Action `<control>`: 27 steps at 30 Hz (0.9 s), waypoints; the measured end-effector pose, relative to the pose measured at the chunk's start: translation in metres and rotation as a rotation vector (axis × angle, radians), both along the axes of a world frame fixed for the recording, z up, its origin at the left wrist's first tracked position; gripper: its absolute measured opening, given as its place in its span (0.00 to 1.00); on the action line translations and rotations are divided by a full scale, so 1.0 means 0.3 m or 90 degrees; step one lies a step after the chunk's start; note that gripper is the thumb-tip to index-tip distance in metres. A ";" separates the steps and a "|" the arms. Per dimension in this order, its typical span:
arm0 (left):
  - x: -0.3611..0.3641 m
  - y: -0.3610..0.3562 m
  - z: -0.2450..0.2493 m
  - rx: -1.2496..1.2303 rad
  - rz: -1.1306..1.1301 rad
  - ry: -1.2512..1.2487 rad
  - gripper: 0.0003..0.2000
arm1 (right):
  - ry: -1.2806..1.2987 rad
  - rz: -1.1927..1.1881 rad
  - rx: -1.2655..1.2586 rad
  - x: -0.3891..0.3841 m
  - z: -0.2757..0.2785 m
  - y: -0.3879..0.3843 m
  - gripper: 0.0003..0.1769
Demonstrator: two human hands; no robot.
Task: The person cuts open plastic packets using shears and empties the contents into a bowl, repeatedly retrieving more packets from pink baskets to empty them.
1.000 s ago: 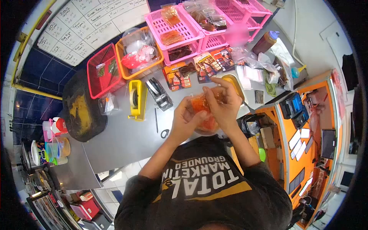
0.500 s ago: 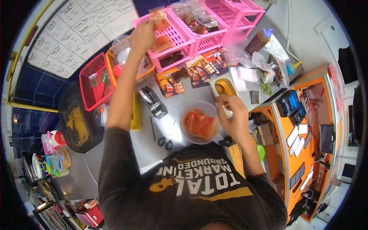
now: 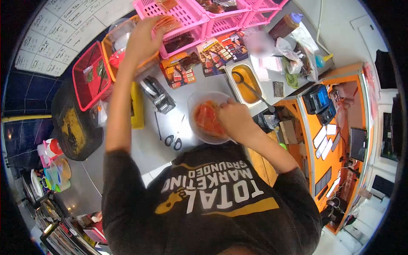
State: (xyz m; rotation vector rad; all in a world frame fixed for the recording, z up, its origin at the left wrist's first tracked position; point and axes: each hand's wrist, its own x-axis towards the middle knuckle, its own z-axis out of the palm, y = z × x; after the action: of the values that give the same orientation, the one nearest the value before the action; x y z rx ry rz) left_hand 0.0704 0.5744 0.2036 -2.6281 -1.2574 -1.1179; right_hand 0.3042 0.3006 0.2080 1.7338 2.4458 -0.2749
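Grip by grip, the left hand (image 3: 143, 40), upper left of the frame, bends its fingers over the left end of the orange packets (image 3: 170, 23), though whether it pinches one cannot be told; the right hand (image 3: 236, 121), at centre, is curled with its fingertips in the bowl (image 3: 198, 98), touching the red packets (image 3: 205, 120), its hold likewise unclear. The orange packets lie fanned in the pink basket (image 3: 192, 14), their long axis running roughly across the frame, right ends free. The bowl is round, its mouth facing up, the red packets heaped inside and partly hidden by the hand. To its upper right, the metal tray (image 3: 262, 93) slants from upper left to lower right, the ladle (image 3: 258, 93) poking past its lower rim. Left of the bowl, bare desk (image 3: 146, 146) reaches the scissors (image 3: 173, 142) and the black tape dispenser (image 3: 157, 94); below, the shirt (image 3: 212, 221) crowds the bowl's near rim and covers much of the desk's edge.
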 end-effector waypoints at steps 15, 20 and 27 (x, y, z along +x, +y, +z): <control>-0.081 -1.154 -0.406 -0.445 0.243 0.141 0.14 | 0.270 -0.105 0.056 0.003 0.036 -0.007 0.11; -0.070 -1.137 -0.403 -0.512 0.319 0.183 0.10 | 0.494 -0.148 -0.057 0.048 0.010 -0.012 0.09; -0.149 -1.111 -0.359 -0.737 0.176 0.050 0.05 | 0.220 -0.171 0.059 -0.015 -0.124 0.021 0.15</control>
State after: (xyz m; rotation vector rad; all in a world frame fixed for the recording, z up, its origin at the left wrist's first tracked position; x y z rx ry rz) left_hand 0.0257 0.2412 0.0959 -2.8369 -2.7283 -0.1882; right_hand 0.2996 0.3071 0.1707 2.2247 2.4725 -0.5371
